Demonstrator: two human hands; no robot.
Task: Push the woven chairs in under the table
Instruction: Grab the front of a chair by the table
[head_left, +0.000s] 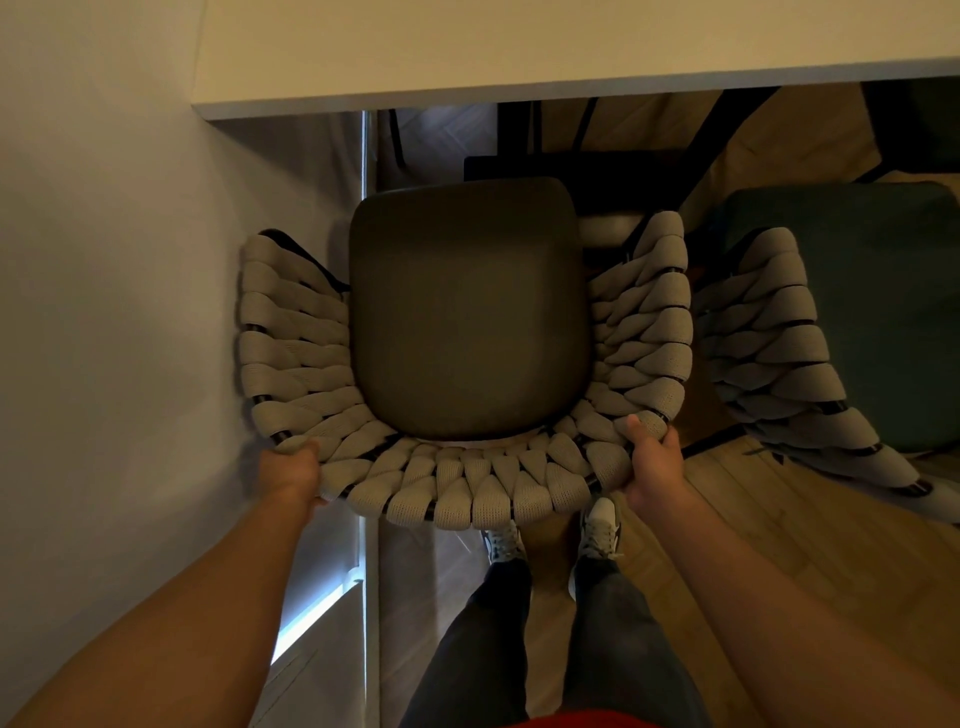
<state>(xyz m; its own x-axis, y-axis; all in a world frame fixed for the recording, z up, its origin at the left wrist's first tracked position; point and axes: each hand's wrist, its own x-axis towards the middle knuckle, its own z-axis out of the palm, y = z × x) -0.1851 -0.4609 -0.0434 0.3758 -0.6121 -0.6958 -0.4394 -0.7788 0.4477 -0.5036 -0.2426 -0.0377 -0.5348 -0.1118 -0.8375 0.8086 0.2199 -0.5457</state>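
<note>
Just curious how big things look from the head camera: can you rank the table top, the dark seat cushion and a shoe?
1. table top, though cropped
2. seat cushion
3. shoe, partly hidden

We can read no text, label, brand, number or sign anywhere in this view.
</note>
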